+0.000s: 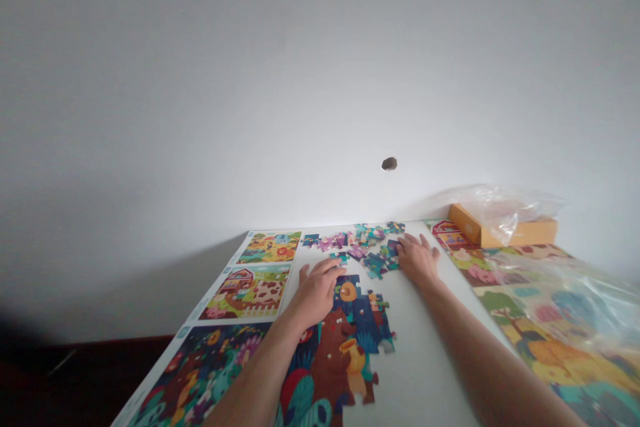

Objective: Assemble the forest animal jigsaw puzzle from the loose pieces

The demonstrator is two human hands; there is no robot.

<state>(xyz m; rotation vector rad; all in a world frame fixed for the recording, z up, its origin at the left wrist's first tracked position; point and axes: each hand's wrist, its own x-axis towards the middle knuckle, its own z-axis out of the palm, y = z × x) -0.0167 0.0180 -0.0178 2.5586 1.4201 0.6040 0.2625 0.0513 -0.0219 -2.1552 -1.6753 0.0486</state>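
Note:
My left hand [315, 292] lies palm down on the white table top [420, 373], its fingertips just beside a small teal jigsaw piece [340, 257]. A partly joined jigsaw puzzle [340, 353] showing a brown bear with a honey pot spreads below and ahead of that hand. My right hand [419, 259] rests flat further right, its fingers at the edge of a loose heap of teal, purple and blue jigsaw pieces [363, 243]. Neither hand visibly holds a piece, though my palms hide whatever lies beneath them.
Printed picture sheets [245, 292] line the table's left side. A large picture sheet under clear plastic [550, 327] lies to the right, beyond an orange cardboard box [503, 230] with a plastic bag on it. A white wall stands behind the table.

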